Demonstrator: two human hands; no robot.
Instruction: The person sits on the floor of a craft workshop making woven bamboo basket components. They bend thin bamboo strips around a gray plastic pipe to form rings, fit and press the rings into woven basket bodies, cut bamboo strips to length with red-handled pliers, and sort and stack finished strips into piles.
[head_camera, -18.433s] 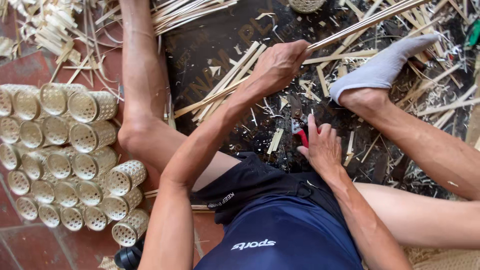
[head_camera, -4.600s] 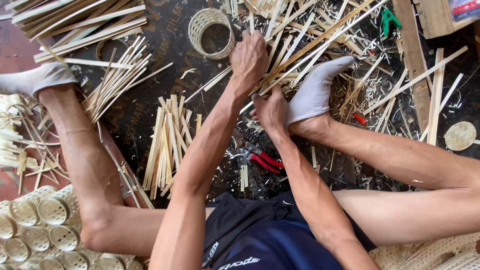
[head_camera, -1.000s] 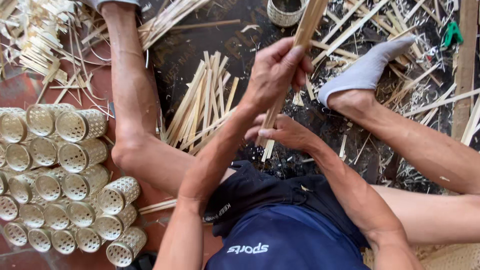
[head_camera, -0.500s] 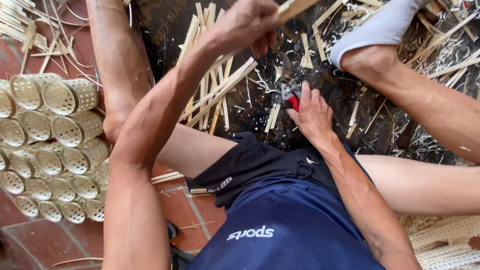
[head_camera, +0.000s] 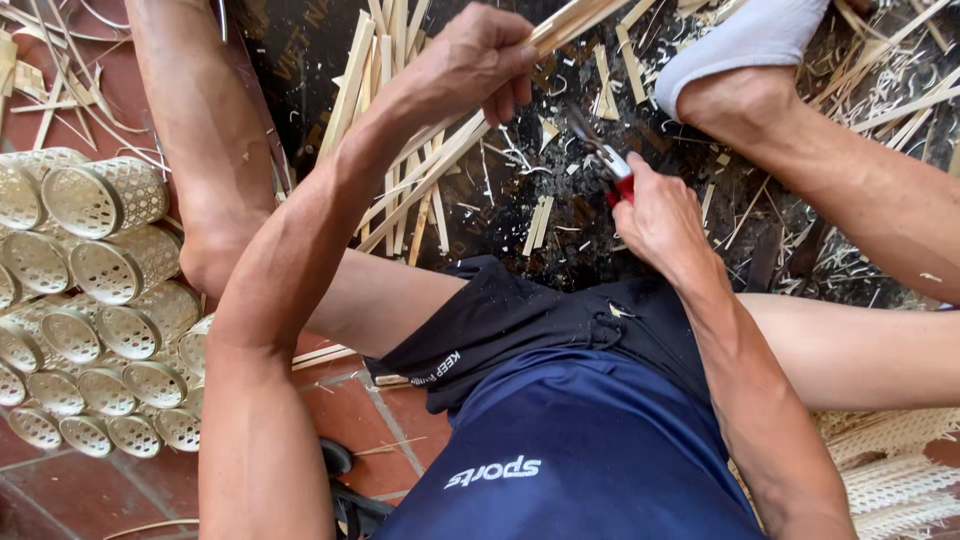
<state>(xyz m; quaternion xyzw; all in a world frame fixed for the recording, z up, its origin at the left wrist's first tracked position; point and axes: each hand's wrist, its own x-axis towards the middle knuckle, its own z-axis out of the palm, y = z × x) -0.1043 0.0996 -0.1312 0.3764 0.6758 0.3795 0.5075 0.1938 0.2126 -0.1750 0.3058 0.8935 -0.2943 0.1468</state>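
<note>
Bamboo strips (head_camera: 575, 20) are clamped in the closed left hand (head_camera: 480, 60), the bundle running from the fist up toward the top edge of the view. Right hand (head_camera: 660, 215), lower and to the right of that grip, is closed around red-handled shears (head_camera: 605, 160), whose metal blades point up-left toward the held strips without touching them. Loose bamboo splints (head_camera: 400, 150) lie on the dark mat (head_camera: 300, 60) below the left fist, and woven bamboo cylinders (head_camera: 100, 260) are stacked well off to the left.

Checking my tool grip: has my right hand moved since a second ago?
Yes. The right hand left the bamboo strips and dropped to the red-handled cutters on the dark mat.
</note>
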